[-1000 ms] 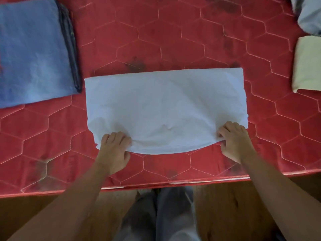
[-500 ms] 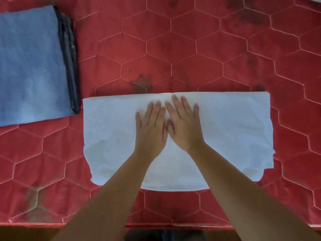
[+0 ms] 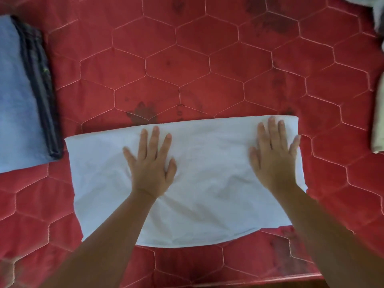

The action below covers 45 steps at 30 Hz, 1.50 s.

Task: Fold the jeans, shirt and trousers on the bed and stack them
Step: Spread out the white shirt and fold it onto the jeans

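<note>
Where the red quilted bed [image 3: 187, 65] fills nearly the whole view, its cover is stitched in pale hexagons and carries dark stains [image 3: 143, 113] just beyond the middle. The bed's near edge [image 3: 249, 282] runs along the bottom; little of the room past it can be made out.

Half a second ago both hands lay side by side at the middle of the white shirt [image 3: 207, 200]. Now they are well apart. The left hand [image 3: 149, 165] lies left of the shirt's centre, and the right hand [image 3: 272, 161] is close to its right end, fingertips almost at the far fold. Both are flat, palms down, with fingers [image 3: 154, 140] straight and spread. They press on the cloth and grasp nothing. The shirt lies as before, folded into a wide band across the near part of the bed, its near hem curved.

Folded light blue jeans [image 3: 14, 113] lie at the left, a darker denim edge [image 3: 39, 86] facing the shirt, whose far left corner is just beside them. A cream folded garment [image 3: 378, 121] shows at the right edge, well apart from the shirt, and a pale cloth [image 3: 379, 11] shows at the top right corner. Both forearms cross the shirt's near half and hide part of it.
</note>
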{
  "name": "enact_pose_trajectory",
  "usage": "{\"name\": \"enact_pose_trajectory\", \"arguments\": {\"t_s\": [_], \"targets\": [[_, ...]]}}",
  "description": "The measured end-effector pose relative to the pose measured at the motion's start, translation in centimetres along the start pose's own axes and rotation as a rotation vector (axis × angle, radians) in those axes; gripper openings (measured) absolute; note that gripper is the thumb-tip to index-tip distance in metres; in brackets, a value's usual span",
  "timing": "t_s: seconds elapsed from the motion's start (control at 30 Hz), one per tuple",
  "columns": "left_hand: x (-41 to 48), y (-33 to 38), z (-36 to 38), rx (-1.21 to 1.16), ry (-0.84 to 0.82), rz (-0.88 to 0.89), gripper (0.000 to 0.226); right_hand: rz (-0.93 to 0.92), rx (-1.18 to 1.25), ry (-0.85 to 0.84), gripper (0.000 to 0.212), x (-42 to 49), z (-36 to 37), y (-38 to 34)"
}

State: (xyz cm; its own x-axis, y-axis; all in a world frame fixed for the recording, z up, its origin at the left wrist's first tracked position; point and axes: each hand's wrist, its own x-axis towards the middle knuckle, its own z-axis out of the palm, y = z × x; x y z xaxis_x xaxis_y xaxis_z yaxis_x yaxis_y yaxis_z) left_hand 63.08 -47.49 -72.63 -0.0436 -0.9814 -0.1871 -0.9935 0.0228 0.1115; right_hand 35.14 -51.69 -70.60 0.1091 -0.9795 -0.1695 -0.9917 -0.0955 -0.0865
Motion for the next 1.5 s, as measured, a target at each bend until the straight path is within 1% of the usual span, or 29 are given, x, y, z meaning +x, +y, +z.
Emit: {"name": "enact_pose_trajectory", "arguments": {"t_s": [0.07, 0.13, 0.2, 0.23, 0.33, 0.37, 0.43, 0.47, 0.53, 0.6, 0.7, 0.73, 0.87, 1.0, 1.13, 1.23, 1.3, 1.4, 1.5], "targets": [[0.0, 0.0, -0.1, 0.004, -0.018, 0.002, 0.054, -0.124, 0.054, 0.035, 0.057, -2.7, 0.5, -4.1], [-0.1, 0.0, -0.1, 0.010, -0.018, 0.001, 0.054, -0.244, 0.111, -0.015, 0.060, -5.2, 1.4, -7.3], [-0.1, 0.0, 0.1, 0.006, -0.007, -0.002, 0.054, -0.271, 0.116, -0.061, 0.061, -6.7, 2.5, -7.5], [0.0, 0.0, 0.2, -0.001, -0.002, -0.001, 0.055, -0.219, 0.113, -0.072, 0.061, -7.0, 2.9, -6.4], [-0.3, 0.1, 0.3, -0.025, 0.024, 0.008, 0.056, 0.037, 0.089, -0.082, 0.059, -7.6, 2.9, -1.3], [-0.5, 0.4, 0.3, -0.039, 0.042, 0.021, 0.056, 0.083, 0.084, -0.097, 0.058, -7.9, 2.7, 0.3], [-1.6, 1.7, 0.2, -0.068, 0.092, 0.095, 0.054, 0.147, 0.102, -0.113, 0.057, -8.6, 2.1, 2.9], [-2.4, 2.8, 0.2, -0.074, 0.107, 0.155, 0.053, 0.203, 0.146, -0.092, 0.058, -9.0, 1.8, 3.8], [-4.6, 5.0, 0.8, -0.069, 0.101, 0.294, 0.052, 0.373, 0.287, -0.011, 0.060, -9.9, 1.0, 4.9], [-6.5, 6.6, 1.7, -0.010, 0.086, 0.369, 0.051, 0.503, 0.473, 0.049, 0.061, -10.3, -0.2, 5.2], [-7.4, 7.0, 2.8, 0.101, 0.083, 0.343, 0.054, 0.631, 0.882, -0.020, 0.070, -10.2, -1.7, 4.6], [-7.4, 7.0, 2.8, 0.119, 0.079, 0.336, 0.055, 0.652, 0.959, -0.030, 0.070, -10.1, -1.8, 4.3], [-7.3, 7.0, 2.7, 0.136, 0.055, 0.335, 0.059, 0.617, 1.038, 0.010, 0.070, -9.8, -1.9, 4.1], [-7.1, 7.1, 2.7, 0.141, 0.064, 0.328, 0.060, 0.570, 1.280, 0.047, 0.075, -8.6, -2.3, 3.5], [-7.0, 7.3, 1.6, 0.046, 0.004, 0.313, 0.059, 0.596, 1.470, 0.131, 0.066, -8.4, -4.1, 2.0], [-7.7, 6.7, -0.1, -0.051, -0.043, 0.199, 0.059, 0.563, 1.576, 0.193, 0.058, -8.4, -6.5, -0.2], [-8.6, 5.4, -1.3, -0.083, -0.053, 0.085, 0.058, 0.477, 1.587, 0.188, 0.057, -8.3, -8.3, -2.6], [-10.0, 2.6, -3.2, -0.124, -0.063, -0.042, 0.058, 0.355, 1.543, 0.125, 0.061, -8.2, -10.6, -7.1], [-11.3, -0.2, -4.8, -0.160, -0.071, -0.108, 0.059, 0.229, 1.471, 0.040, 0.064, -8.3, -12.0, -11.5]]}}
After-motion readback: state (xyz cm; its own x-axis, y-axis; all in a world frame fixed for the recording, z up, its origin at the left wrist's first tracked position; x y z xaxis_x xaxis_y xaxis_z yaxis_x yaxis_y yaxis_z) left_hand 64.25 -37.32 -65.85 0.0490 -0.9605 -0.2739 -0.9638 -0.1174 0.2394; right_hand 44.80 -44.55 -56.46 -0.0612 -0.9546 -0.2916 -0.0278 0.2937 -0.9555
